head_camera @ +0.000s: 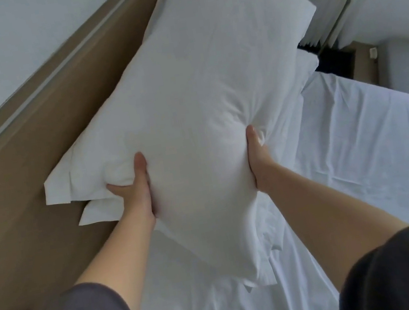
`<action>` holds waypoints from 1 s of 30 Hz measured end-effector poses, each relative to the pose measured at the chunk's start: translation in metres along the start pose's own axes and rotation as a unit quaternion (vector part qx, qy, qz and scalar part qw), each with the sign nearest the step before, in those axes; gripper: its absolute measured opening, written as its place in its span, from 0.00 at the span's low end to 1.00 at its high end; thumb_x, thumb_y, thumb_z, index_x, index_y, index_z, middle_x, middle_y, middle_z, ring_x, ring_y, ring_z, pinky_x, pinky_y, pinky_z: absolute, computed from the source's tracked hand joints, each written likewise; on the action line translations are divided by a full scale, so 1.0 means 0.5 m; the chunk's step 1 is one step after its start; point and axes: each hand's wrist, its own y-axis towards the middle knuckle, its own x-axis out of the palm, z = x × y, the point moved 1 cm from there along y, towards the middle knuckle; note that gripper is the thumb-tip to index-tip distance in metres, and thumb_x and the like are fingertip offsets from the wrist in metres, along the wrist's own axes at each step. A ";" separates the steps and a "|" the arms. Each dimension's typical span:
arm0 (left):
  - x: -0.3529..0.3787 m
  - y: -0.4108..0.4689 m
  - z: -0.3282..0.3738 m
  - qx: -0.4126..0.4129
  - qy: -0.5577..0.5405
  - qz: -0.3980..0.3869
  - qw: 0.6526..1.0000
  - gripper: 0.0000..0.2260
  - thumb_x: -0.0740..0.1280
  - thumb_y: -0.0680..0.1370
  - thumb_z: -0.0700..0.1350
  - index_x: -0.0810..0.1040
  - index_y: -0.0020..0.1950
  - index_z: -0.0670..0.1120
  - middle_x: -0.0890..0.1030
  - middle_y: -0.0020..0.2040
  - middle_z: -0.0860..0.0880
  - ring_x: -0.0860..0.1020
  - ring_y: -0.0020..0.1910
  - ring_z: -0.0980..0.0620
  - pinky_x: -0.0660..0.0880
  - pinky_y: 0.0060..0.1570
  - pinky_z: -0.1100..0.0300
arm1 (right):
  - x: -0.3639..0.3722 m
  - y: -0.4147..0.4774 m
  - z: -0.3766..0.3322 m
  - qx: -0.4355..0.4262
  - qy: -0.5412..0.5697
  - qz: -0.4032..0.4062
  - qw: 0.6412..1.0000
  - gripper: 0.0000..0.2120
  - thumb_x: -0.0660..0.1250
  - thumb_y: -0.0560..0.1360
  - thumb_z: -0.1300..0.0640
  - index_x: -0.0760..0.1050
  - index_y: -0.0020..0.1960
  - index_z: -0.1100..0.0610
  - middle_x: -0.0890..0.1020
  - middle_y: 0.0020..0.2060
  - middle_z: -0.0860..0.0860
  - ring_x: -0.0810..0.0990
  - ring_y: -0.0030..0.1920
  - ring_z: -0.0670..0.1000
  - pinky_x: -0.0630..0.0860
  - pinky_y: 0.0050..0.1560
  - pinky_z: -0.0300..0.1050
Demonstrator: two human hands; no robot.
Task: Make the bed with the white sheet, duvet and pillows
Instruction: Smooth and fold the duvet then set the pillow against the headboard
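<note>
Your fingers pinch deep into a plump white pillow; both hands, left hand and right hand, grip its sides. It looks soft, light, yielding.

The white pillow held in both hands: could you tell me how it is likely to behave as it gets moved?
The pillow probably squashes easily: the fabric puckers where the right hand and left hand press in. It seems light for its bulk, held up from its sides alone. Its loose case flaps at the corners will likely flop.
</note>
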 end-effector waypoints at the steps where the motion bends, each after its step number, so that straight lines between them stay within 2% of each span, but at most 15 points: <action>1: -0.002 0.001 0.000 0.000 0.017 0.008 1.000 0.60 0.71 0.58 0.74 0.37 0.77 0.59 0.63 0.75 0.52 0.68 0.69 0.45 0.67 0.67 0.40 | -0.002 -0.002 0.000 -0.002 0.001 -0.002 1.000 0.58 0.54 0.53 0.21 0.55 0.78 0.45 0.68 0.72 0.51 0.67 0.71 0.58 0.62 0.72 0.61; 3: -0.012 -0.001 0.002 0.017 0.044 0.020 0.999 0.65 0.69 0.53 0.76 0.36 0.78 0.57 0.62 0.76 0.52 0.68 0.70 0.45 0.67 0.68 0.41 | -0.013 0.000 0.003 -0.011 0.013 -0.007 1.000 0.58 0.55 0.51 0.21 0.59 0.77 0.46 0.71 0.70 0.49 0.70 0.69 0.56 0.64 0.72 0.59; 5: -0.026 -0.013 -0.002 0.046 0.049 0.021 0.998 0.65 0.69 0.51 0.76 0.37 0.78 0.57 0.63 0.75 0.52 0.68 0.70 0.46 0.67 0.68 0.42 | -0.029 0.003 0.013 -0.024 0.020 -0.022 0.999 0.55 0.56 0.52 0.21 0.65 0.74 0.45 0.74 0.68 0.47 0.72 0.67 0.53 0.66 0.71 0.56; 9: -0.052 -0.049 -0.019 0.084 0.077 0.021 0.993 0.52 0.69 0.68 0.68 0.40 0.79 0.54 0.61 0.76 0.52 0.67 0.71 0.47 0.66 0.69 0.45 | -0.059 -0.019 0.038 0.004 0.006 -0.046 0.999 0.54 0.55 0.52 0.19 0.65 0.73 0.42 0.75 0.66 0.45 0.73 0.66 0.52 0.68 0.69 0.58; 11: -0.057 -0.068 -0.017 0.155 0.119 0.040 0.980 0.47 0.69 0.72 0.63 0.44 0.79 0.49 0.57 0.77 0.47 0.62 0.74 0.46 0.61 0.72 0.51 | -0.064 -0.050 0.032 -0.004 -0.019 -0.048 0.999 0.55 0.55 0.54 0.20 0.60 0.76 0.44 0.71 0.70 0.47 0.71 0.69 0.55 0.66 0.70 0.61; 13: -0.055 -0.104 -0.007 0.262 0.241 0.063 0.932 0.44 0.68 0.75 0.60 0.45 0.79 0.46 0.48 0.79 0.40 0.52 0.78 0.42 0.55 0.74 0.51 | -0.065 -0.082 0.023 -0.089 -0.066 -0.032 0.993 0.50 0.58 0.66 0.24 0.48 0.80 0.47 0.59 0.77 0.50 0.60 0.76 0.56 0.58 0.74 0.60; 14: -0.050 -0.121 -0.004 0.318 0.318 0.063 0.891 0.43 0.67 0.76 0.59 0.43 0.80 0.46 0.43 0.79 0.39 0.47 0.78 0.41 0.51 0.74 0.47 | -0.067 -0.097 0.017 -0.152 -0.114 -0.015 0.982 0.45 0.59 0.73 0.30 0.43 0.80 0.48 0.51 0.79 0.51 0.54 0.78 0.55 0.54 0.76 0.57; 15: -0.044 -0.136 -0.003 0.368 0.392 0.050 0.842 0.43 0.65 0.77 0.59 0.42 0.80 0.47 0.40 0.79 0.39 0.43 0.78 0.41 0.49 0.74 0.43 | -0.069 -0.108 0.013 -0.214 -0.193 0.007 0.957 0.41 0.58 0.77 0.34 0.41 0.80 0.46 0.45 0.80 0.51 0.48 0.79 0.54 0.51 0.76 0.56; 17: -0.027 -0.158 -0.004 0.416 0.509 -0.001 0.753 0.42 0.62 0.77 0.63 0.38 0.79 0.52 0.36 0.79 0.43 0.39 0.78 0.41 0.49 0.72 0.38 | -0.068 -0.131 0.008 -0.315 -0.366 0.019 0.875 0.36 0.56 0.78 0.36 0.39 0.79 0.41 0.38 0.79 0.48 0.42 0.79 0.54 0.51 0.74 0.62; 19: -0.014 -0.164 -0.005 0.410 0.576 -0.038 0.706 0.41 0.57 0.76 0.67 0.34 0.78 0.56 0.33 0.78 0.46 0.35 0.77 0.42 0.50 0.70 0.34 | -0.059 -0.146 0.001 -0.359 -0.458 -0.008 0.813 0.35 0.54 0.78 0.35 0.39 0.77 0.37 0.35 0.78 0.45 0.37 0.78 0.56 0.51 0.72 0.67; 22: -0.007 -0.146 -0.006 0.393 0.616 -0.045 0.681 0.39 0.53 0.76 0.69 0.33 0.77 0.58 0.31 0.77 0.46 0.33 0.76 0.41 0.49 0.71 0.32 | -0.047 -0.139 -0.015 -0.341 -0.507 -0.041 0.791 0.33 0.53 0.78 0.33 0.39 0.77 0.36 0.35 0.78 0.45 0.35 0.78 0.59 0.51 0.71 0.72; 26: 0.011 -0.111 -0.003 0.372 0.635 -0.052 0.675 0.38 0.51 0.75 0.70 0.33 0.77 0.59 0.31 0.77 0.46 0.34 0.76 0.40 0.50 0.71 0.32 | -0.029 -0.097 -0.037 -0.310 -0.558 -0.073 0.766 0.34 0.51 0.78 0.32 0.37 0.77 0.36 0.35 0.78 0.45 0.36 0.77 0.61 0.52 0.72 0.71; 28: 0.020 -0.106 -0.005 0.367 0.645 -0.036 0.670 0.38 0.51 0.76 0.70 0.35 0.77 0.57 0.33 0.77 0.44 0.36 0.76 0.38 0.52 0.70 0.31 | -0.034 -0.082 -0.036 -0.327 -0.524 -0.084 0.782 0.33 0.53 0.78 0.33 0.40 0.78 0.36 0.36 0.78 0.44 0.36 0.78 0.60 0.52 0.74 0.66; 30: 0.025 -0.118 -0.017 0.385 0.654 -0.005 0.651 0.38 0.52 0.77 0.68 0.38 0.79 0.53 0.36 0.78 0.39 0.39 0.77 0.37 0.53 0.68 0.30 | -0.059 -0.078 -0.011 -0.360 -0.442 -0.064 0.819 0.32 0.56 0.80 0.38 0.44 0.79 0.40 0.41 0.79 0.42 0.40 0.79 0.54 0.53 0.75 0.57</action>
